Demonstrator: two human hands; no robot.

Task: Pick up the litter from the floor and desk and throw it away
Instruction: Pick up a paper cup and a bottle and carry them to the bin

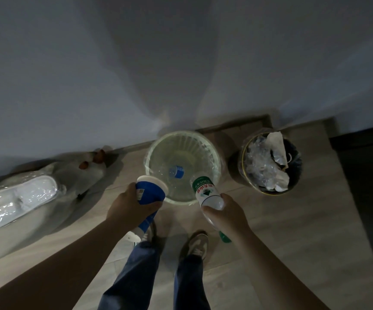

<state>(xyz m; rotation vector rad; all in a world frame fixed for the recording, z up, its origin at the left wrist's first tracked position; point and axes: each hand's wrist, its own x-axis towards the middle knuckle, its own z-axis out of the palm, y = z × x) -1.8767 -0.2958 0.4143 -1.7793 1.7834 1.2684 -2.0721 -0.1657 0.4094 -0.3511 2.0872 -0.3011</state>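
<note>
Left hand (pixel 129 204): closed round blue paper cup (pixel 151 191), light, crushable; grip mid-wall.
Right hand (pixel 227 214): wrapped round plastic bottle (pixel 206 193), light, slick; hold at waist.

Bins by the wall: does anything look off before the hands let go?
The dark bin on the right is heaped to its rim with crumpled plastic and paper. The clear bin holds only one bottle with a blue label, so it has room.
</note>
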